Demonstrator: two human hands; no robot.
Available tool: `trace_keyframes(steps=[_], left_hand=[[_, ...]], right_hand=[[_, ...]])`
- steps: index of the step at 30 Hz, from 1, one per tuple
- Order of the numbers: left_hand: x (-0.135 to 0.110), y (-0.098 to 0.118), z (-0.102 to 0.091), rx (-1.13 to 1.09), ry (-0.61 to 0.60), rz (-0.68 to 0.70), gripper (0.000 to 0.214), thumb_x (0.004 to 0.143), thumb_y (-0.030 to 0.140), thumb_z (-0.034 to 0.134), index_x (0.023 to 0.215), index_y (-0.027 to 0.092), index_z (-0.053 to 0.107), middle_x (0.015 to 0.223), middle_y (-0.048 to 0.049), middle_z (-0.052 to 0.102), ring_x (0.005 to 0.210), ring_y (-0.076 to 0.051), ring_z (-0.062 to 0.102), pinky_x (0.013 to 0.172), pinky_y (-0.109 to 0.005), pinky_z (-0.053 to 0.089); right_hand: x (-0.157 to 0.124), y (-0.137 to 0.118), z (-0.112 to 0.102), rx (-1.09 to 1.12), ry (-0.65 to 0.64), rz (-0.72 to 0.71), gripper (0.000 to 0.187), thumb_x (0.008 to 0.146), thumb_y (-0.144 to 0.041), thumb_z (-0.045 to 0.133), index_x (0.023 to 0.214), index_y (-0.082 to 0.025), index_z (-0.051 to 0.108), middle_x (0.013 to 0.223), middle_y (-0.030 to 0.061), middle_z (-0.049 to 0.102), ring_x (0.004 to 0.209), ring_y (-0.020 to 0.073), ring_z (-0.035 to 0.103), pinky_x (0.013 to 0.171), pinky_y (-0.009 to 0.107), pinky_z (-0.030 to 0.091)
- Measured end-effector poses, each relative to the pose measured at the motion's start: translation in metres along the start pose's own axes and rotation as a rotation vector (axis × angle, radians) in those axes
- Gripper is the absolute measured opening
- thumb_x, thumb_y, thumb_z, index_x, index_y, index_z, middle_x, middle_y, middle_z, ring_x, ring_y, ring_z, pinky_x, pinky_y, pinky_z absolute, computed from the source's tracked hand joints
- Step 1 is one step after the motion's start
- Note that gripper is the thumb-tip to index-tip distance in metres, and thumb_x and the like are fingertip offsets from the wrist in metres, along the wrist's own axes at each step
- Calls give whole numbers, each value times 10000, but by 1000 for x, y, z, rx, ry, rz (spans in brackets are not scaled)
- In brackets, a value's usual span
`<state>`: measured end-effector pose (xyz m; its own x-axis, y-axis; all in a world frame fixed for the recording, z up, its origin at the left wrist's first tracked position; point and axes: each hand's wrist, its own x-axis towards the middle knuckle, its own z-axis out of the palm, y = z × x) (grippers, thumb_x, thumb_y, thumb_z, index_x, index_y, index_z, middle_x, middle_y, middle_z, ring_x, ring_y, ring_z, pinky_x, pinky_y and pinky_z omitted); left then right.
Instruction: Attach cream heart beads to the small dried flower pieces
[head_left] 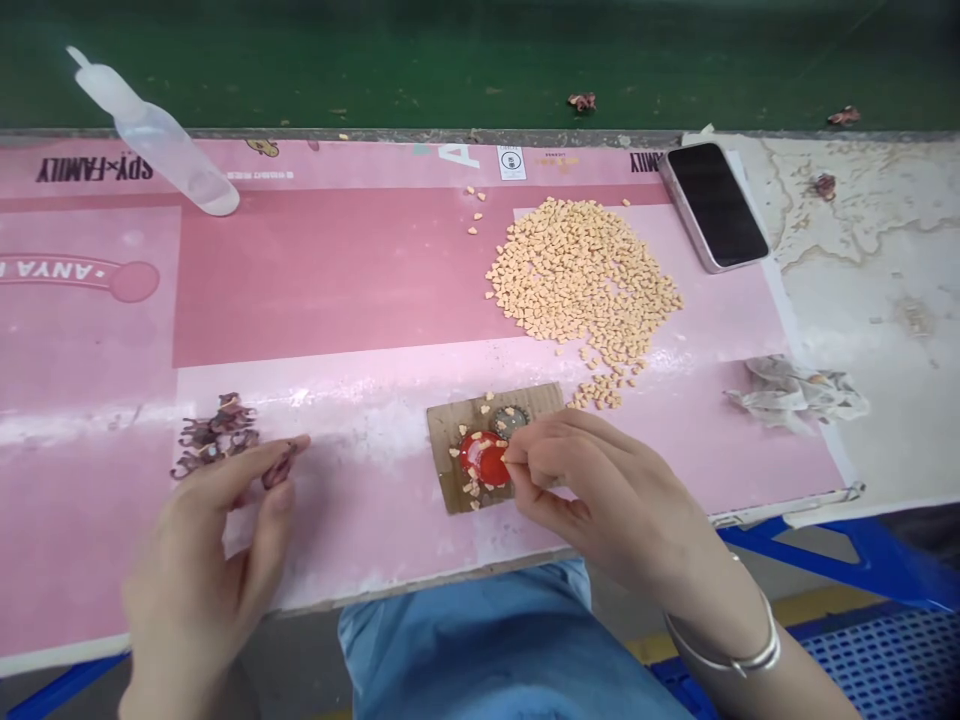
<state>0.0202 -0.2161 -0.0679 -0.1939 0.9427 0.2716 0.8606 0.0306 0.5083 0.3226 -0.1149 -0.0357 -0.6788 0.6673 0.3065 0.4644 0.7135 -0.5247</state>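
Note:
My left hand (pixel 202 570) pinches a small dark purple dried piece (pixel 279 466) between thumb and fingers, just right of a loose pile of similar purple pieces (pixel 216 435). My right hand (pixel 600 490) has its fingertips together on a tiny cream piece at the edge of a glossy red round piece (pixel 481 458). That red piece lies on a scrap of brown cardboard (pixel 442 450), scattered with cream bits and partly overlapping a grey ridged metal cap (pixel 511 420). Farther ahead lies a large heap of cream heart-shaped pieces (pixel 581 280).
A pink printed board (pixel 337 270) covers the stained table. On it lie a clear plastic squeeze bottle (pixel 154 135) and a black-screened phone (pixel 716 205). Crumpled tissue (pixel 795 393) sits at the board's right edge. Blue cloth (pixel 480 650) lies below.

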Motion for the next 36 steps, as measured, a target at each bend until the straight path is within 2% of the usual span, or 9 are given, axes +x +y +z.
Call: trace_keyframes(steps=[2,5,8,12,17,21,23,28,36], left_hand=[[-2,12,1,-122,-5,-15,214,1064,341,623,1222,264,744,982,-25,776,816,-203,671,780,-339,520],[-4,33,4,-243,25,76,271,1044,198,644,1277,293,748,974,-5,736,892,-184,661,841,-305,526],[-5,55,10,-339,7,52,270,1058,168,631,1274,275,754,953,-4,715,852,-162,638,791,-273,540],[-5,68,18,-517,-80,53,344,1073,132,569,1319,298,743,946,-24,711,822,-160,660,703,-248,556],[-6,79,22,-652,-135,19,283,1078,276,644,1283,370,814,1049,-55,735,892,-168,727,640,-211,579],[-10,97,25,-796,-50,-291,127,1033,362,740,1110,345,839,949,-21,790,828,-157,751,734,-212,636],[-11,103,27,-860,-26,-423,108,1011,413,771,1041,314,804,877,2,774,743,-123,725,694,-172,619],[-7,106,29,-1006,-192,-373,123,1045,428,721,1025,308,741,803,27,742,657,-81,693,618,-110,579],[-3,112,28,-1087,-210,-362,120,1055,422,703,1024,306,711,772,37,732,599,-79,690,577,-110,575]], right_hand=[[0,-1,-1,-22,-27,8,294,1012,14,516,957,-259,424,873,25,707,804,182,674,706,304,573],[-1,-2,-3,-36,-43,24,325,992,38,526,940,-262,413,894,32,720,837,194,711,714,310,583],[1,-2,-5,-18,-29,26,322,1000,28,537,940,-267,421,893,25,724,829,190,717,713,315,598],[6,-6,-9,108,84,44,340,991,20,548,918,-290,428,843,-8,727,743,164,702,668,311,612],[8,-7,-7,161,161,52,365,951,32,576,884,-295,429,830,-21,746,712,151,730,656,296,632],[6,-3,-3,159,152,48,347,956,24,580,908,-293,448,820,-18,743,735,158,747,664,291,643],[7,-4,-3,220,178,51,346,956,8,592,915,-297,434,832,-22,763,723,153,760,660,289,652],[11,-15,-5,366,175,45,394,961,-21,620,845,-287,353,830,-45,798,712,119,779,678,249,664],[7,-21,6,466,221,20,407,937,-7,680,841,-293,406,834,-50,806,719,108,762,710,242,681]])
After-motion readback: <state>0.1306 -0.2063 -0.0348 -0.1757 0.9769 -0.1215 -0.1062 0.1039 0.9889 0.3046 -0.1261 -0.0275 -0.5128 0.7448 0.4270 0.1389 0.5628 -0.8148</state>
